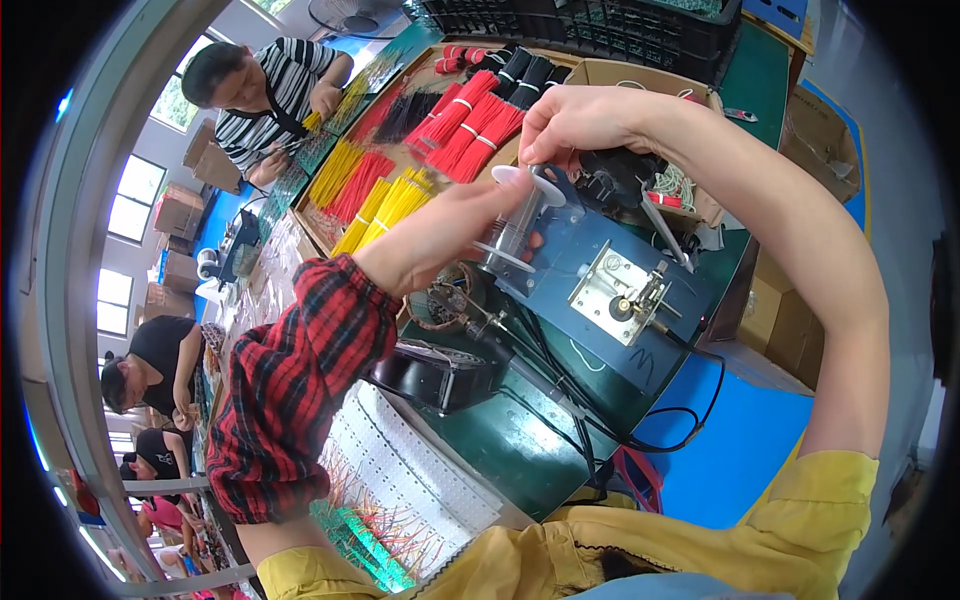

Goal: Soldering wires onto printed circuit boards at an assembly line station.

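Observation:
Both my hands meet over a blue machine (640,345) on the bench. My left hand (492,205), its arm in a red-and-black plaid sleeve cover, is closed on a wire spool (513,238) with white flanges and silvery wire wound on it. The spool hides part of the fingers. Above the spool's upper end, my right hand (572,122) is closed, thumb and fingertips pinched together; what sits between them is too small to make out. A metal feed mechanism (622,297) is mounted on the machine's top, to the right of the spool.
Bundles of red wires (478,135) and yellow wires (390,212) lie in a carton tray beyond my left arm. A black fan (435,375), cables (560,395) and a small pot (440,300) stand nearer. A black crate (590,35) is at the back. Co-workers sit at left.

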Demonstrator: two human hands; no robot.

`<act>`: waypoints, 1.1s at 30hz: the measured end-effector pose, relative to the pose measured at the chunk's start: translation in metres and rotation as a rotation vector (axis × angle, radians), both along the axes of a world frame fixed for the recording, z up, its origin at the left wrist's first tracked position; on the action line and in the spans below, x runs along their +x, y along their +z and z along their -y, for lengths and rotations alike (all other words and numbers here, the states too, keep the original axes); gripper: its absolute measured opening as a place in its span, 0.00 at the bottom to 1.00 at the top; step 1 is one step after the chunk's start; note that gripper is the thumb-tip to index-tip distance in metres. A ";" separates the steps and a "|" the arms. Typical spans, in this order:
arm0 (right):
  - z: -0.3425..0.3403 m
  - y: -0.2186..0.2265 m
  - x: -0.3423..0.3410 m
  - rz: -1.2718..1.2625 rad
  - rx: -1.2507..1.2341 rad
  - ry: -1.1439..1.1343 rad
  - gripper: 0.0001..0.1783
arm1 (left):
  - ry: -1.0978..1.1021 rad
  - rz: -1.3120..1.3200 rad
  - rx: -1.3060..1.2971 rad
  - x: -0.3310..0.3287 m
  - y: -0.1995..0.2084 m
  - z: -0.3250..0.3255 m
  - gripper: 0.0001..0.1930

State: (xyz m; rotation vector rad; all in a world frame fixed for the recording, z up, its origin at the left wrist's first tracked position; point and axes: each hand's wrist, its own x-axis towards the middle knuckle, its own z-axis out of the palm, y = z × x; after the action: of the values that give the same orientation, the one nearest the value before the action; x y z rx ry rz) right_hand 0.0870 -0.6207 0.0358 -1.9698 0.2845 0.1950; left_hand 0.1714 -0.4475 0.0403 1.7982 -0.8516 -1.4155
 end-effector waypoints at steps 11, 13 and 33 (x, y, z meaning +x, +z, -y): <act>-0.025 -0.017 -0.089 0.891 -0.564 -0.358 0.08 | 0.091 -0.042 0.089 0.004 0.005 0.011 0.18; -0.039 -0.025 -0.111 0.973 -0.626 -0.432 0.05 | 0.094 -0.079 0.129 0.008 0.007 0.013 0.17; -0.075 -0.058 -0.146 0.477 -0.491 -0.482 0.09 | -0.161 -0.582 0.223 0.043 -0.008 0.025 0.22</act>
State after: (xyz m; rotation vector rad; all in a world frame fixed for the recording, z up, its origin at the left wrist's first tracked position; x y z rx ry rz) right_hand -0.0594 -0.5461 -0.0219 -2.2798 0.5142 -0.7068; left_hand 0.2148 -0.4726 0.0325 1.3595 -0.5522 -2.0637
